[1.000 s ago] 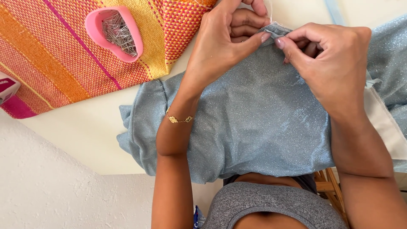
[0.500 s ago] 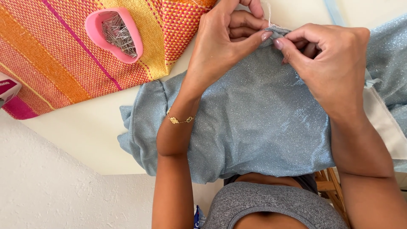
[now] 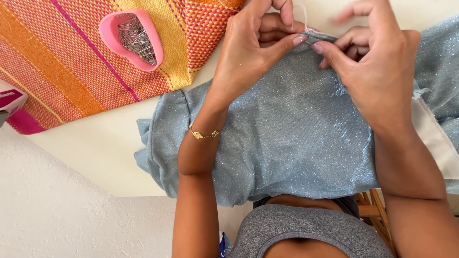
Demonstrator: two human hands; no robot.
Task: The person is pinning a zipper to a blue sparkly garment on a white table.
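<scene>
Home sewing corner: pink pin dish, woven cloth, glittery blue fabric.

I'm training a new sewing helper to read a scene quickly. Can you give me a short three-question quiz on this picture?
1. True or false: the left hand pinches the far edge of the blue glittery fabric.
2. What does the pink dish hold? A) buttons B) metal pins C) thread spools
3. Fill in: the dish sits on a ____ woven cloth.

Key: 1 true; 2 B; 3 orange striped. The right hand pinches the same edge too.
</scene>
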